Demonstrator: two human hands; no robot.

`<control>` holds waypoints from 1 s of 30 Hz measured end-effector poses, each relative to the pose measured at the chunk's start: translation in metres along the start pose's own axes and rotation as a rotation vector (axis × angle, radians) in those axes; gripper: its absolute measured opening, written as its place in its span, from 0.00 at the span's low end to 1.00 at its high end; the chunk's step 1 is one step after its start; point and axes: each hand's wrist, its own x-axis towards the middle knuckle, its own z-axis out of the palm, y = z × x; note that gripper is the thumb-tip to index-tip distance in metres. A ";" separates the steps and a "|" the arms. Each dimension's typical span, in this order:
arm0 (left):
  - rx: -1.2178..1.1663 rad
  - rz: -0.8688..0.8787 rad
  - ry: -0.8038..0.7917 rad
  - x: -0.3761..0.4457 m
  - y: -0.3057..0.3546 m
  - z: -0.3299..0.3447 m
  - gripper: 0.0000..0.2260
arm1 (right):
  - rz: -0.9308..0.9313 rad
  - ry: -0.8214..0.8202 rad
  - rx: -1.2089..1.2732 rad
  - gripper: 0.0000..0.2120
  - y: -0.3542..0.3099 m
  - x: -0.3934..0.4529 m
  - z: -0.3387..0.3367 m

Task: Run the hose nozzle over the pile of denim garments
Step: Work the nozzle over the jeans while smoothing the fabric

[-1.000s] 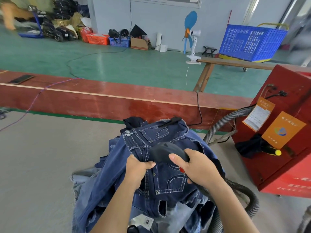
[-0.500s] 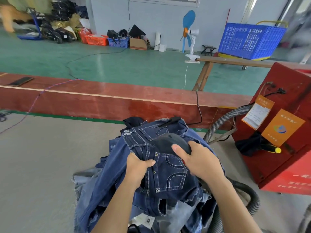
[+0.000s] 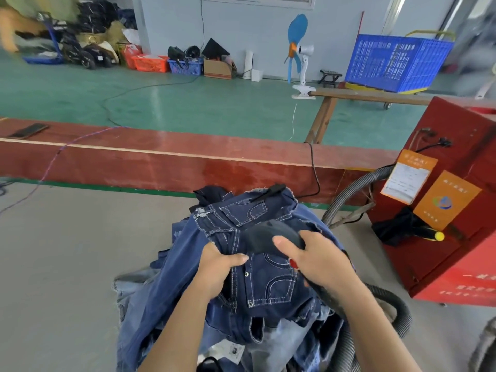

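Now: right hand (image 3: 319, 260) curled round dark grey hose nozzle (image 3: 271, 236), pressed on heap of dark blue denim garments (image 3: 257, 280) at grey table's near edge (image 3: 67, 264). Left hand (image 3: 218, 268) gripping denim fold.

Right hand (image 3: 319, 260) wrapped round the dark nozzle (image 3: 271, 236), pressed on the pile of jeans (image 3: 268, 285); left hand (image 3: 218, 267) gripping the top pair; grey hose (image 3: 349, 194) beside red machine (image 3: 451, 210)

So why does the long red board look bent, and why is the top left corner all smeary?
Head view: the wide lens bows the red board; the top-left corner is blurred, so that figure stays unclear; window light glares off the green floor; the hands and jeans look sharp.
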 end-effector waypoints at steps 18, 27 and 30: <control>0.083 0.065 0.124 -0.002 0.005 0.007 0.14 | -0.006 0.016 -0.030 0.23 -0.009 0.001 -0.008; 0.002 0.044 0.112 -0.003 0.006 0.004 0.15 | 0.005 0.039 -0.009 0.24 -0.007 0.002 -0.008; -0.002 0.021 0.068 -0.004 0.009 0.004 0.14 | -0.008 -0.047 0.021 0.25 -0.003 -0.002 -0.007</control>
